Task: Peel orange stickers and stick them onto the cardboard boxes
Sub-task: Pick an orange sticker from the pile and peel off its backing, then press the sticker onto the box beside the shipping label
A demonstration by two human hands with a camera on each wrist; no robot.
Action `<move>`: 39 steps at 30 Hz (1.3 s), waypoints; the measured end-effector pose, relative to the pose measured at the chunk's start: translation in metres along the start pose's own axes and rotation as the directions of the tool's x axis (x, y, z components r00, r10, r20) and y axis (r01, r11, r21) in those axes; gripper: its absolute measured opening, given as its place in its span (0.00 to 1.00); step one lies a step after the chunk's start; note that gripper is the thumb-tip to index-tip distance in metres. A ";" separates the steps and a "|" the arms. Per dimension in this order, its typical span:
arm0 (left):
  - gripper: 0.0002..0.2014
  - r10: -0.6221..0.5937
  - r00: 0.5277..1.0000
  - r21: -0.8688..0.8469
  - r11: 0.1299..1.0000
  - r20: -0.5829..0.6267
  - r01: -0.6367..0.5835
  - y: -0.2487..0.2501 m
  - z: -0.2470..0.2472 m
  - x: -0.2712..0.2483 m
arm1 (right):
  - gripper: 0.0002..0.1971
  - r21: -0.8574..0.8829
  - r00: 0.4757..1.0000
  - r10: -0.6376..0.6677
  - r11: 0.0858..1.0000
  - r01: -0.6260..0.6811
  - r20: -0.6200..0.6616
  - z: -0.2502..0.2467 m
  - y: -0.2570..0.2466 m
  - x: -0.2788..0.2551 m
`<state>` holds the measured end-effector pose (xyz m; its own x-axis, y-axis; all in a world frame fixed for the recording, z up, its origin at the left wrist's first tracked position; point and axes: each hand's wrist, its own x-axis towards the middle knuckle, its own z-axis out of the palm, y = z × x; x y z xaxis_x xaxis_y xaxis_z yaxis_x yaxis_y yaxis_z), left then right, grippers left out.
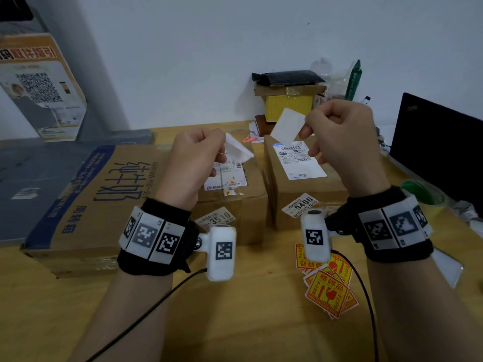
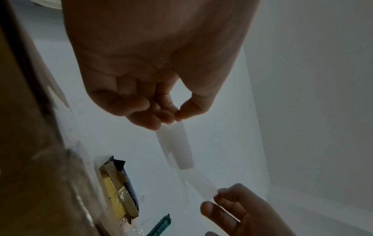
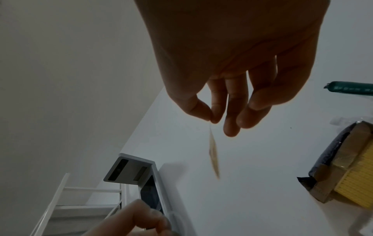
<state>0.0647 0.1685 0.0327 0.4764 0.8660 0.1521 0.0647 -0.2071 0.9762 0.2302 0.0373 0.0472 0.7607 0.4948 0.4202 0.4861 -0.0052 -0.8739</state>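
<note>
Both hands are raised above the cardboard boxes. My left hand pinches a white, slightly translucent backing sheet between thumb and fingers. My right hand pinches a separate sheet, the sticker. Its white back faces the head camera, and it looks yellowish and edge-on in the right wrist view. Below lie a large flat box with blue print, a middle box and a right box. A pile of orange stickers lies on the table near my right wrist.
A black laptop screen stands at the right, with a green tape roll in front of it. A yellow basket with a black pouch on top sits against the back wall. A printed board leans at the far left. Wrist cables trail over the wooden table.
</note>
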 end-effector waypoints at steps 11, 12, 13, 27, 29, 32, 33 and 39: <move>0.06 -0.107 0.881 0.191 0.981 0.460 0.020 0.011 0.011 -0.020 | 0.08 -0.024 0.996 -0.086 0.996 0.086 0.013 -0.005 -0.009 -0.005; 0.06 -0.101 0.876 0.171 0.985 0.472 0.022 0.011 0.010 -0.020 | 0.09 -0.033 0.996 -0.086 0.996 0.087 0.023 -0.005 -0.009 -0.005; 0.06 -0.084 0.881 0.153 0.988 0.465 0.013 0.011 0.010 -0.021 | 0.09 -0.042 0.996 -0.084 0.995 0.085 0.033 -0.005 -0.008 -0.005; 0.13 0.204 0.952 -0.024 0.979 0.229 -0.204 0.006 0.041 -0.024 | 0.13 -0.101 0.935 0.034 0.995 0.002 0.354 -0.007 -0.013 -0.010; 0.12 0.200 0.965 -0.061 0.979 0.170 -0.193 0.006 0.048 -0.023 | 0.15 -0.109 0.936 0.008 0.994 0.032 0.353 -0.013 -0.011 -0.008; 0.11 0.157 0.977 -0.107 0.984 0.141 -0.143 0.004 0.060 -0.022 | 0.14 -0.120 0.953 -0.001 0.992 0.039 0.301 -0.029 -0.001 -0.001; 0.12 0.141 0.979 -0.115 0.985 0.145 -0.125 0.004 0.065 -0.022 | 0.14 -0.126 0.961 0.001 0.991 0.035 0.278 -0.035 0.004 0.003; 0.14 0.072 0.982 -0.077 0.995 0.173 -0.060 0.006 0.090 -0.015 | 0.12 -0.180 0.930 0.119 0.982 -0.058 0.348 -0.045 0.027 0.015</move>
<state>0.1373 0.1135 0.0225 0.6245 0.7568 0.1931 -0.0311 -0.2229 0.9743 0.2744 0.0055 0.0407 0.6154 0.7619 0.2020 0.5105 -0.1900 -0.8387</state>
